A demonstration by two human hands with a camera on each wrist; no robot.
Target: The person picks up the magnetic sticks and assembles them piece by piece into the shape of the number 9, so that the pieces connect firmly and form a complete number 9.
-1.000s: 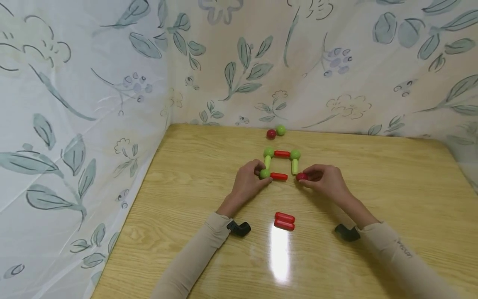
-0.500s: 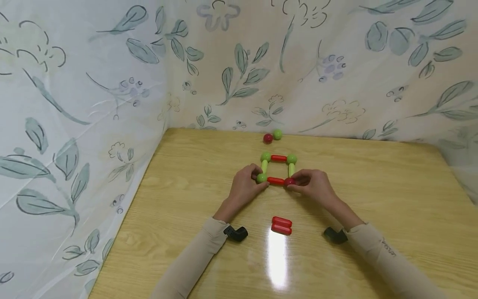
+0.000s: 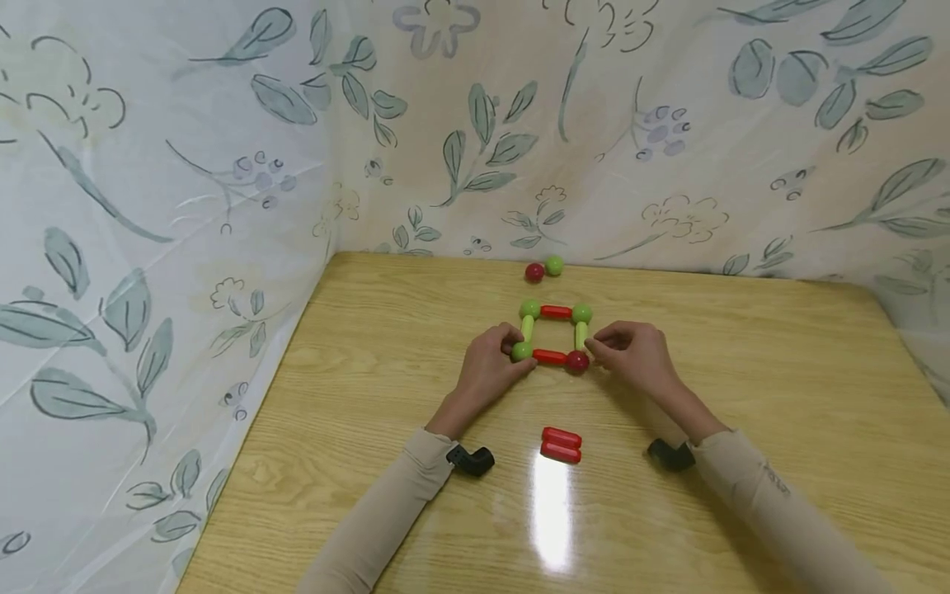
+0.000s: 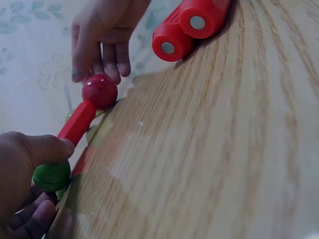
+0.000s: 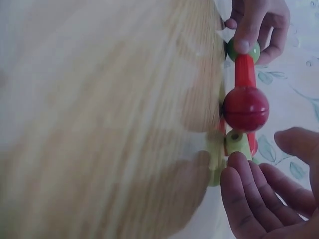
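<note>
Currently, on the rod-and-ball square (image 3: 556, 312), the left hand (image 3: 486, 361) is pinching the near-left glossy green ball (image 3: 523, 352); the right hand (image 3: 640, 356), thumb and fingers parted, is hovering beside the near-right dark-red ball (image 3: 577, 360).

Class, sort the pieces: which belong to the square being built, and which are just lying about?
In the square:
three green balls, one held by the left hand
one red ball
two red rods
two yellow-green rods

Lying loose, possibly spares:
two nearer red rods
back red ball
back green ball
</note>
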